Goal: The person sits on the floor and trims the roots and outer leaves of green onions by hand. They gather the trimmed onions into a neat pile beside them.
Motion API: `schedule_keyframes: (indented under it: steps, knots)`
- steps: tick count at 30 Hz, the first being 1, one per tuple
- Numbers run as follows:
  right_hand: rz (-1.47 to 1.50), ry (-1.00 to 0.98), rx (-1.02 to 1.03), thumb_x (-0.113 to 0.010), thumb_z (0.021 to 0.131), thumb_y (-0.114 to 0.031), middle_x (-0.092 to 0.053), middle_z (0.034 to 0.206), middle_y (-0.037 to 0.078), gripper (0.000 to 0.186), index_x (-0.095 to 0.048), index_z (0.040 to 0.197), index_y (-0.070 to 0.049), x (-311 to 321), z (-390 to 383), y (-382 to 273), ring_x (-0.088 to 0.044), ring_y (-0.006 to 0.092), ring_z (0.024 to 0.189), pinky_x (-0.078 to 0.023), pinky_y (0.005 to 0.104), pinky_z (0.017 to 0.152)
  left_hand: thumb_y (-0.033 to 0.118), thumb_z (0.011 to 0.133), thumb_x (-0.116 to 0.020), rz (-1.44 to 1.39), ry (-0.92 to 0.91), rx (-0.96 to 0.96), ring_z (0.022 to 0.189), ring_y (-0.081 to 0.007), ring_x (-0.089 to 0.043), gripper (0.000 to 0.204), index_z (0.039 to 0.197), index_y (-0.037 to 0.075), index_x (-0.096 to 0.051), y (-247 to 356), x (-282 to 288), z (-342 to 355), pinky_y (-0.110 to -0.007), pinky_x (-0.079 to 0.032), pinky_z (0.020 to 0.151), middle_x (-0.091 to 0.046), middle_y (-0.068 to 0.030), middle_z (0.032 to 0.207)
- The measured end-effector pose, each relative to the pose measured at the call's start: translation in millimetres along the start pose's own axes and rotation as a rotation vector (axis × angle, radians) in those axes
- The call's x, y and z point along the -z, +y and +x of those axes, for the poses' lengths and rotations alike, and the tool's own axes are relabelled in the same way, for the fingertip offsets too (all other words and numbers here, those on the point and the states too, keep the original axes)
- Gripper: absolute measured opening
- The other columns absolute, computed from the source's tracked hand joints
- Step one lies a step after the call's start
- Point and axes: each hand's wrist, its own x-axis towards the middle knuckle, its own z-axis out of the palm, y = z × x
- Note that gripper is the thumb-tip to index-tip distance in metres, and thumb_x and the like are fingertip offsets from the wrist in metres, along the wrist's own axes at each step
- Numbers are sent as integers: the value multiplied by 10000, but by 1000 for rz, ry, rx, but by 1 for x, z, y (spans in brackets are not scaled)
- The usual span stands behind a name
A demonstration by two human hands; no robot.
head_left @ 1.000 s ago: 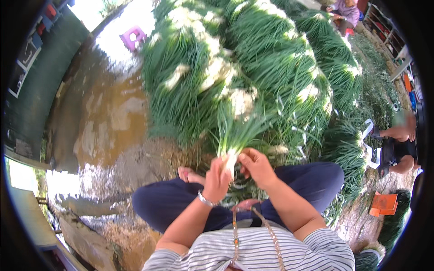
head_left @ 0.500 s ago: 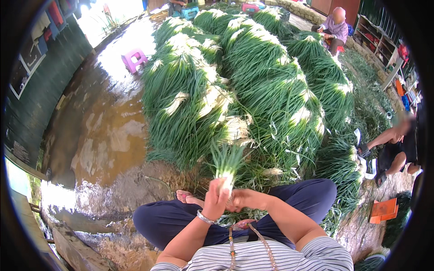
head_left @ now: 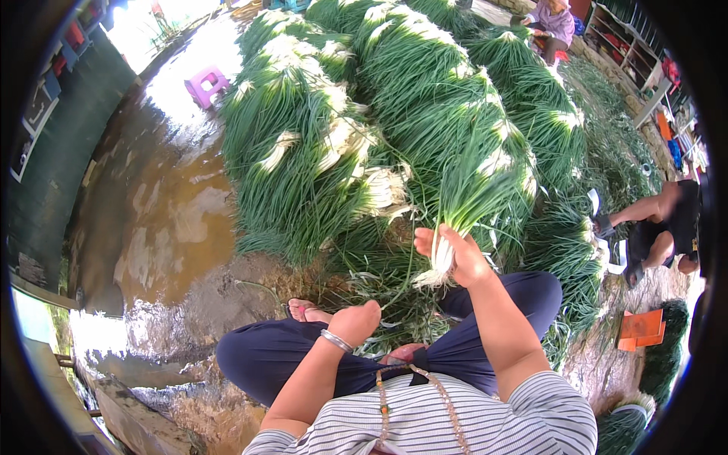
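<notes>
In the right hand (head_left: pixel 459 254), holds a bunch of green onions (head_left: pixel 462 206) by the white part (head_left: pixel 441 255), with the roots (head_left: pixel 431 278) hanging down and the long green tops (head_left: pixel 479 182) leaning up and a bit right, just past the right leg (head_left: pixel 519 299). Has the left hand (head_left: pixel 356 324) curled up small near the foot (head_left: pixel 307 310), apart from the bunch, maybe with a thin green stalk (head_left: pixel 410 265) in it, but too small to see well. Sits before big heaps of green onions (head_left: pixel 425 98). Has a pink stool (head_left: pixel 196 87) far off to the left, on the wet floor (head_left: pixel 171 197)
</notes>
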Motion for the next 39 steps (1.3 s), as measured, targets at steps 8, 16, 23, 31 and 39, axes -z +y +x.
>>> schedule_keyframes:
  steps: [8,16,23,31,39]
  knots:
    - [-1052,-182,45,-677,789,-232,-626,919,163,623,-377,1296,-26,-15,-13,61,-637,272,748,-511,364,689,372,799,-717,-1005,698,-4,1073,-293,-581,717,1338,19,-402,-4,-11,20,-387,-459,889,-536,-166,1268]
    - [-102,-431,-669,-592,907,-316,-594,1074,98,475,-421,1267,-58,-30,-34,99,-591,157,858,-501,294,720,36,854,-565,-2149,534,-62,1164,-264,-534,496,1325,18,-411,1,16,6,-390,-471,929,-585,-138,1197]
    - [-467,-162,163,-618,906,-251,-402,1316,103,543,-328,1324,-60,-26,-11,78,-541,155,998,-514,298,752,33,840,-584,-2124,267,-226,963,-254,-613,533,1341,37,-401,-5,21,-2,-435,-514,859,-589,-113,1084]
    - [-442,-106,177,-594,902,-51,-631,840,46,76,-553,943,-1,-23,5,60,-608,102,776,-509,269,723,97,879,-607,-2109,148,-260,644,-98,-481,170,1014,30,-529,8,25,-2,-263,-403,579,-512,-6,801]
    - [137,-168,463,-451,955,-444,-643,910,45,452,-493,1195,-63,-23,6,-1,-577,127,659,-488,231,569,164,917,-596,-1916,328,-171,679,-91,-516,192,1037,16,-569,10,24,-3,-241,-431,613,-564,-8,847]
